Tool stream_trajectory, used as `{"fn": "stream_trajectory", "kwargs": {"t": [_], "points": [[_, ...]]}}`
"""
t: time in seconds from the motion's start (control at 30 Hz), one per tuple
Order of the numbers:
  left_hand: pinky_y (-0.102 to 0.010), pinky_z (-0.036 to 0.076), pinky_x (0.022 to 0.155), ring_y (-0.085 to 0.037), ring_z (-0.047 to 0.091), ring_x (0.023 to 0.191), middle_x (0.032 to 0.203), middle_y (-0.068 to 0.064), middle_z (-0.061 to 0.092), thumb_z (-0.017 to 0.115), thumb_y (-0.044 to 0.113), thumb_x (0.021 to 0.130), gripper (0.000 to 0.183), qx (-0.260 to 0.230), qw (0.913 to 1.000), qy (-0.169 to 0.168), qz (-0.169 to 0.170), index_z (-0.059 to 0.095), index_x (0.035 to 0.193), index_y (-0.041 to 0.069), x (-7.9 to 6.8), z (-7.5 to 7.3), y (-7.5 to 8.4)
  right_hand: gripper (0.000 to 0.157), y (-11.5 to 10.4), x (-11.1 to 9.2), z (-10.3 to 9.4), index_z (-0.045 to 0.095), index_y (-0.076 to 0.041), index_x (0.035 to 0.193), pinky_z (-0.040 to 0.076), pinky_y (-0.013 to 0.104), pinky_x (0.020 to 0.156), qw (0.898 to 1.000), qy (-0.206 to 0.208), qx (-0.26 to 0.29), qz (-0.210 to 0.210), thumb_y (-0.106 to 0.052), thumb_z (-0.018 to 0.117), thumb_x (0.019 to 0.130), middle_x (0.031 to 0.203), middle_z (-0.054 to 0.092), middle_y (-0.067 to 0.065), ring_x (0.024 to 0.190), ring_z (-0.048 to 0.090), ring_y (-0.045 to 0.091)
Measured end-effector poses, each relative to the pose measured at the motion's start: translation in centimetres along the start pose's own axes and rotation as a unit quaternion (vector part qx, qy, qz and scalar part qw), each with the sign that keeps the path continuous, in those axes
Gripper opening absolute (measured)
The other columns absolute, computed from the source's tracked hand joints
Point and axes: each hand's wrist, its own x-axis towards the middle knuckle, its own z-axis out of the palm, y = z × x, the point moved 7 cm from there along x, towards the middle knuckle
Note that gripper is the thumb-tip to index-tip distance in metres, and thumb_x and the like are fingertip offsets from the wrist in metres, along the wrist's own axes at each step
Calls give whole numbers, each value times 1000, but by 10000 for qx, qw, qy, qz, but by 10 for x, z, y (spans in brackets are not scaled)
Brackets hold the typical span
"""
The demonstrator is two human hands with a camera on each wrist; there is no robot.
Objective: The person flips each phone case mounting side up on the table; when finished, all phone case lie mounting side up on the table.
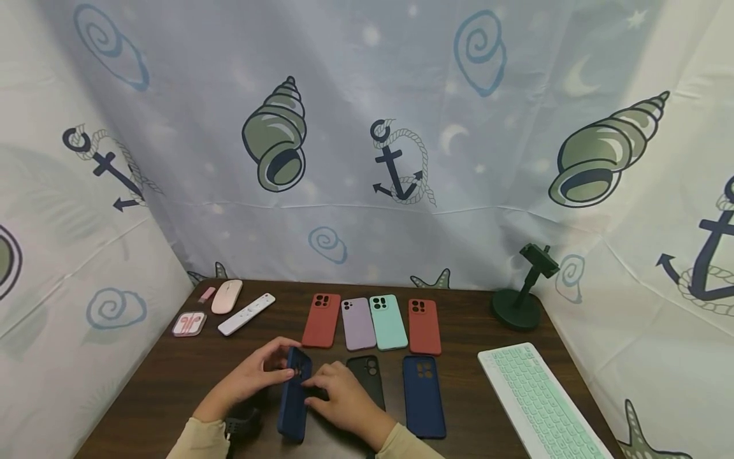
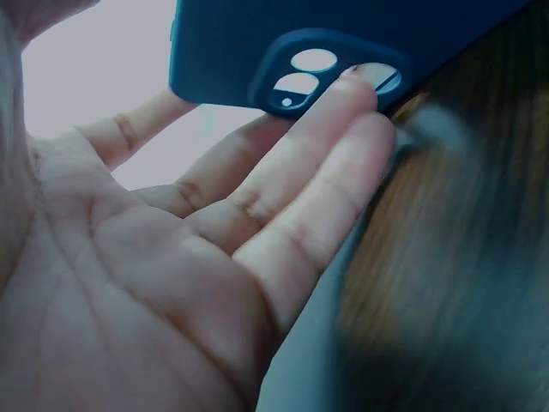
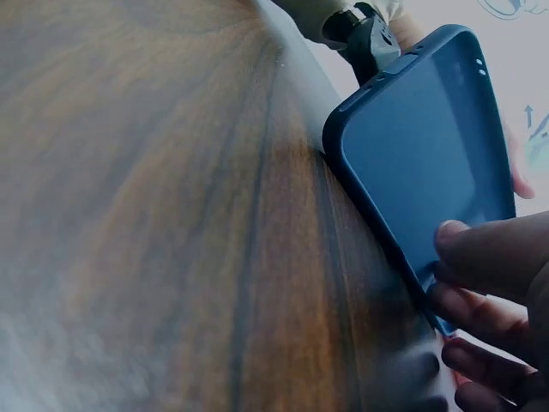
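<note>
A dark blue phone case (image 1: 294, 411) stands tilted on its long edge, its hollow inner side facing the right in the right wrist view. My left hand (image 1: 256, 373) grips its far end, thumb on the near side. In the left wrist view, fingers (image 2: 300, 189) lie against the case back (image 2: 223, 60), one fingertip at the camera cutout. My right hand (image 1: 348, 398) pinches the case's right long edge; its thumb (image 3: 480, 249) touches the inside in the right wrist view. A black phone case (image 1: 367, 376) lies partly hidden behind my right hand.
Another blue case (image 1: 424, 401) lies to the right. Behind are a red case (image 1: 321, 325), a purple case (image 1: 358, 328), a mint case (image 1: 388, 325) and a second red case (image 1: 425, 331). A keyboard (image 1: 539, 395), dark green stand (image 1: 516, 309), mouse (image 1: 227, 296) and white remote (image 1: 246, 314) flank them.
</note>
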Motion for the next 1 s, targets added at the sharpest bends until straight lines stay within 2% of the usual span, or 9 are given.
{"fn": "stream_trajectory", "kwargs": {"t": [0.07, 0.23, 0.47, 0.63, 0.8, 0.87, 1.0], "points": [[-38, 58, 87, -38, 65, 111, 131, -35, 54, 61, 5, 100, 57, 70, 10000, 3, 20, 35, 150, -4, -2, -3, 0, 26, 0, 0, 0, 74, -30, 117, 46, 24, 92, 10000, 3, -41, -25, -38, 74, 93, 107, 65, -18, 101, 52, 0], [-32, 56, 90, -36, 64, 116, 131, -26, 62, 72, 9, 94, 59, 620, 9977, 238, -144, 45, 146, 0, -11, -16, -3, 16, -3, -1, 0, 76, -32, 106, 45, 26, 92, 9999, -11, -63, -91, -36, 77, 91, 108, 63, -17, 101, 51, 0], [-29, 51, 90, -18, 63, 112, 123, -9, 67, 82, 23, 86, 63, 1395, 9879, 568, -368, 56, 142, 12, -16, -28, -8, 15, -2, -2, -1, 77, -33, 104, 44, 26, 92, 9997, -97, -201, -122, -35, 79, 89, 111, 62, -17, 104, 52, 0], [-28, 47, 91, -17, 60, 109, 122, -4, 67, 86, 29, 81, 64, 1756, 9814, 649, -427, 60, 139, 19, -17, -34, -12, 14, -1, -1, -4, 78, -31, 102, 45, 25, 92, 9998, 16, -170, -114, -33, 81, 87, 109, 63, -16, 102, 53, 0], [-29, 48, 86, -17, 56, 103, 117, -1, 63, 88, 36, 76, 63, 2390, 9667, 760, -520, 64, 133, 24, -19, -36, -16, 13, 0, -1, -5, 79, -30, 101, 46, 23, 91, 10000, 46, -49, -59, -32, 80, 88, 108, 62, -17, 102, 53, -1], [-33, 45, 84, -17, 54, 102, 114, 0, 62, 88, 41, 75, 61, 2685, 9586, 734, -596, 64, 130, 26, -18, -35, -17, 13, 0, -1, -4, 78, -30, 101, 46, 23, 91, 10000, 48, -17, -55, -32, 80, 88, 109, 62, -17, 103, 53, -1], [-39, 39, 85, -18, 50, 104, 112, 2, 61, 87, 46, 74, 61, 3009, 9486, 665, -717, 64, 127, 27, -15, -31, -17, 13, 2, 0, -4, 78, -31, 101, 47, 22, 91, 9999, 74, 47, -67, -31, 80, 88, 110, 61, -18, 103, 53, -1]]}}
